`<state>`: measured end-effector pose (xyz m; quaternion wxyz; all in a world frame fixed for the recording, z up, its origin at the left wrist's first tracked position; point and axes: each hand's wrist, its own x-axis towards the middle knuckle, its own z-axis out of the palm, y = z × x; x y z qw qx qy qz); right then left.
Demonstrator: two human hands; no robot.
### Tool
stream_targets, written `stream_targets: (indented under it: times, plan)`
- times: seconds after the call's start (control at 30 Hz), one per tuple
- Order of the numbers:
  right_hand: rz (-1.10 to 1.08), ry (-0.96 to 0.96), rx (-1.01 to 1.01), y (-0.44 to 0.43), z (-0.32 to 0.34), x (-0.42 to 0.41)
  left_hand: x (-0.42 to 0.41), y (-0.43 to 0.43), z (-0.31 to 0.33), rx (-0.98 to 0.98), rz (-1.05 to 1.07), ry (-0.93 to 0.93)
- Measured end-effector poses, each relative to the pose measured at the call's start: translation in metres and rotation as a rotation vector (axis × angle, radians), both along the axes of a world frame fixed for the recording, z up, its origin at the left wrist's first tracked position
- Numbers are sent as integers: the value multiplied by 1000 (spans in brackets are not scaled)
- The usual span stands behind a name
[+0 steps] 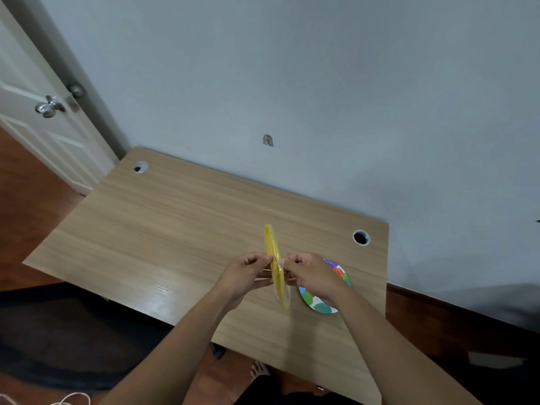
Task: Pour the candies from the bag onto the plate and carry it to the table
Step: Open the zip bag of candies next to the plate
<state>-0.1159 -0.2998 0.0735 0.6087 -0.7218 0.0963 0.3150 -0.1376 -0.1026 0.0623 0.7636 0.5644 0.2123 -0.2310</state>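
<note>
A yellow candy bag (276, 264) is held edge-on above the wooden desk (163, 223), seen as a thin strip. My left hand (248, 274) pinches its left side and my right hand (311, 273) pinches its right side, both near the bag's upper half. A paper plate (318, 305) with coloured dots lies on the desk just right of the bag, partly hidden under my right hand and wrist. I cannot see any candies.
The desk stands against a grey wall, with a cable hole (361, 237) at the back right and another cable hole (140, 167) at the back left. A white door (38, 112) is at far left. A bare foot (258, 371) shows below the desk's front edge.
</note>
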Motion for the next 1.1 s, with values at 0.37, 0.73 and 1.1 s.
stream_targets:
  times: [0.37,0.73,1.1]
  plan:
    - [-11,-150,-162,-3,-1,-2,2,-9,3,137,-39,-95]
    - [-26,-261,-437,-4,5,-3,-6,-25,-7,56,116,0]
    - [-64,-296,-638,-3,-1,8,7,-23,12,233,135,-33]
